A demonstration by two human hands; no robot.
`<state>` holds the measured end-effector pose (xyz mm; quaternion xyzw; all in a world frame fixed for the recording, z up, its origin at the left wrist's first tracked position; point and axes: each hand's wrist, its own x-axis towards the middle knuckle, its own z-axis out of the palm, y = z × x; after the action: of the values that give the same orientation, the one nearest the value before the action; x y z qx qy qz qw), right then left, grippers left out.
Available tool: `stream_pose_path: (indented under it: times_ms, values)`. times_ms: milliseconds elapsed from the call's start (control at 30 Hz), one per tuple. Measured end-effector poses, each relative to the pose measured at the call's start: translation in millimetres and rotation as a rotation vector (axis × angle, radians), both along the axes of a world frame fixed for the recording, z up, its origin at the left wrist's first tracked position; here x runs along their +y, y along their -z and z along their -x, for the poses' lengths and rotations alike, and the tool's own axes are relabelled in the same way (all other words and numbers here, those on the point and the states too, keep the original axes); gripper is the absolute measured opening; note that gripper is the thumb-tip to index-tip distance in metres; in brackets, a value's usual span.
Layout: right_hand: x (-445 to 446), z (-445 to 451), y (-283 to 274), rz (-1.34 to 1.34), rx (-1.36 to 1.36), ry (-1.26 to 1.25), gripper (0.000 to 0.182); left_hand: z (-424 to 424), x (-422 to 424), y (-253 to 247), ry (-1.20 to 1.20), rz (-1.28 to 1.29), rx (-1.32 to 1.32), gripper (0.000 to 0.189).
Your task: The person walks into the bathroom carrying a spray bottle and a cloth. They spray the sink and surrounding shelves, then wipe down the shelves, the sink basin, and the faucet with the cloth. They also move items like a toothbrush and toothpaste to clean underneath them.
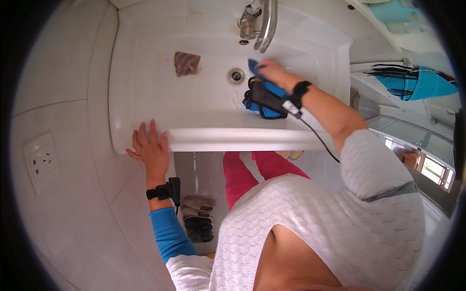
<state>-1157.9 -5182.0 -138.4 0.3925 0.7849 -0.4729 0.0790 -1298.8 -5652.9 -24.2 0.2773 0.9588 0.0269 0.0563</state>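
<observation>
Inside a white ceramic sink [204,109], my right hand [272,71] grips a dark blue cloth [256,68], just right of the metal drain [236,76]. Below that hand lies a bundled blue and black fabric item [267,96] with dark edging, partly hidden by my wrist strap and its cable. A striped multicoloured cloth [186,64] lies flat on the basin floor, left of the drain. My left hand [150,145] rests with fingers spread on the sink's front left corner and holds nothing.
A metal faucet [267,29] stands over the back of the basin. Tiled wall with a power socket [40,162] is at the left. Turquoise fabric with black cords [407,83] hangs at the right. Several shoes [198,218] are on the floor below.
</observation>
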Motion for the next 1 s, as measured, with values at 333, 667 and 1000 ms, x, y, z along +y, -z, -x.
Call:
stream_pose_path:
  times_ms: [333, 667, 1000]
  values:
    - [-51.3, -37.5, -88.3, -0.278, -0.478, -0.797, 0.084, -11.2, -11.3, -0.1, -0.078, 0.029, -0.081, 0.055]
    - [-90.4, 3.2, -91.7, 0.642, 0.279, -0.197, 0.064, 1.4, -9.1, -0.1, -0.060, 0.106, -0.113, 0.057]
    - [18.2, -81.7, -173.4, 0.256, 0.022, 0.005, 0.043, 19.4, 78.0, -32.5, 0.182, 0.018, -0.284, 0.055]
